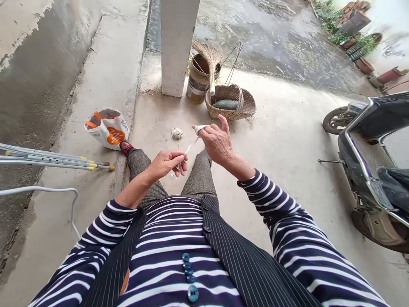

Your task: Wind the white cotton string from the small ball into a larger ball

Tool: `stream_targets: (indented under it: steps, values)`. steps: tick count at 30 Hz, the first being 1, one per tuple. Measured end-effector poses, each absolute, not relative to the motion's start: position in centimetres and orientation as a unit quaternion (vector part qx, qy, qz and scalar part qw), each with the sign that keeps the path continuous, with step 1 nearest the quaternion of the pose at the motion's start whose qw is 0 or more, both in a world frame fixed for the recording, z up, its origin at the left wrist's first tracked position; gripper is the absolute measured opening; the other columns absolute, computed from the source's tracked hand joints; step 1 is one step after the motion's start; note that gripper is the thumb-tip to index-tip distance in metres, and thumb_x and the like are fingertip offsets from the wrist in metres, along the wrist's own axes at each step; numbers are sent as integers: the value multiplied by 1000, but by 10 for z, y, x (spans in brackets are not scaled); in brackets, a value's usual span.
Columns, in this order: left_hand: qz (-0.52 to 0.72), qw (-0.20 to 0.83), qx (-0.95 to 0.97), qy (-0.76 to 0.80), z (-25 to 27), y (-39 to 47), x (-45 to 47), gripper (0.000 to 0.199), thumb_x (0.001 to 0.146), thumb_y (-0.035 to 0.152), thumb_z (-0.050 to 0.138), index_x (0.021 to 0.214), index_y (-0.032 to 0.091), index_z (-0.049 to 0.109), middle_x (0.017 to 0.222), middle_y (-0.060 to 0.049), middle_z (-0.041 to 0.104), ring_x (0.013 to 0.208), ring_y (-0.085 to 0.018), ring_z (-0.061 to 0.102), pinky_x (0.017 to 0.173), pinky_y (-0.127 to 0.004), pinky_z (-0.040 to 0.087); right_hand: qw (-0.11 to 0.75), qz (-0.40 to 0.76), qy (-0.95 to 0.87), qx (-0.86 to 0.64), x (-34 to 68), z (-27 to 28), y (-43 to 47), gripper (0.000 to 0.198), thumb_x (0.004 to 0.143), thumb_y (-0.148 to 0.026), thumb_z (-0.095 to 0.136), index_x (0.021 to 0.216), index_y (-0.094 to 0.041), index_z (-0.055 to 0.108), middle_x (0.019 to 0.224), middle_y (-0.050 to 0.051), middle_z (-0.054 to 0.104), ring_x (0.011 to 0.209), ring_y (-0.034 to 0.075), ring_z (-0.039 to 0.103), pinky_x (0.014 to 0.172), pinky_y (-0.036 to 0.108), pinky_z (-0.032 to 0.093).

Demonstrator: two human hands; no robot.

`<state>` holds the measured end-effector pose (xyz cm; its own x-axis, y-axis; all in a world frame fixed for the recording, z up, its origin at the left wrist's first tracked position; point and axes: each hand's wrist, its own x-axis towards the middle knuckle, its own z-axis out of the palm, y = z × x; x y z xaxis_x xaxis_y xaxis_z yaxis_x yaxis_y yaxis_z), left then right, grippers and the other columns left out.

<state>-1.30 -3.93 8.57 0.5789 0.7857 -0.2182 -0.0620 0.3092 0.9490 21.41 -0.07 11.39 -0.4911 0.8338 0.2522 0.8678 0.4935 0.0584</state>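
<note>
White cord (191,146) stretches between my two hands above my knees. My left hand (165,164) pinches it between thumb and fingertips, with a loose end dangling below the fingers. Around the fingers of my right hand (217,144) the cord is wound in several turns; those fingers point left while one digit sticks up, apart from them. A small ball of the same cord (177,133) lies on the concrete floor beyond my left hand, and a strand runs from it toward that hand.
Ahead stand a wicker basket (247,102) holding a green gourd (226,104), a bucket (195,87) with a straw broom (209,57), and a pillar (177,47). Left are a white bag (104,134) and crutches (64,160). A scooter (373,170) is parked right.
</note>
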Motion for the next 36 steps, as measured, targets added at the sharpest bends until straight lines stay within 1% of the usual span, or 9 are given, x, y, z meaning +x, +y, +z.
stream_targets:
  steps: [2,4,7,9,12,15,19,26,36]
  values:
    - [326,736,475,354,86,-38,-17,35,86,46,74,87,11,71,91,-12,76,82,-20,72,68,-28,59,98,-82,-856,-501,215,114,-3,47,105,-12,33,141,-22,61,96,6,72,91,22,57,124,54,11]
    - [357,745,431,362,83,-36,-22,32,82,42,77,80,11,70,101,-14,77,89,-20,72,77,-30,59,100,-79,-855,-502,215,113,-8,48,104,-11,33,142,-23,60,96,6,72,91,22,57,124,53,10]
    - [350,753,404,384,73,-30,-28,33,78,41,79,74,10,68,84,-11,76,68,-14,67,67,-26,56,105,-82,-857,-498,213,114,-15,48,105,-11,33,142,-24,60,98,5,73,90,22,57,125,50,9]
    - [333,741,415,409,67,-28,-28,37,76,44,81,80,10,69,69,-7,71,52,-11,59,53,-22,49,112,-80,-857,-497,212,115,-19,48,105,-12,33,142,-24,60,100,6,74,90,22,58,125,50,8]
    - [323,714,449,430,65,-30,-24,43,76,47,82,93,11,68,60,-3,68,41,-10,54,43,-20,41,123,-70,-854,-501,211,115,-20,47,105,-13,33,141,-25,61,99,6,74,90,22,58,125,50,10]
    - [277,725,495,390,74,-34,-19,45,80,53,78,91,11,67,60,-4,68,41,-11,56,44,-22,43,128,-56,-849,-509,211,112,-18,44,105,-15,33,132,-25,67,95,5,74,88,22,58,125,51,12]
    - [251,745,519,337,87,-39,-15,47,81,57,76,79,11,67,69,-9,73,57,-15,67,58,-25,53,130,-45,-845,-516,212,109,-17,42,105,-15,35,124,-24,71,93,5,74,86,21,58,125,51,14]
    - [320,744,441,388,79,-40,-15,47,78,57,79,80,12,67,50,-2,62,38,-10,50,42,-21,38,143,-68,-843,-515,209,111,-23,46,106,-14,32,140,-26,62,94,4,73,87,20,58,125,51,15]
    - [313,802,366,355,72,-40,-21,38,78,47,78,80,11,66,54,-4,65,47,-13,59,49,-23,46,184,-58,-850,-490,205,112,-31,50,106,-15,37,150,-32,53,98,3,73,94,21,62,126,56,16]
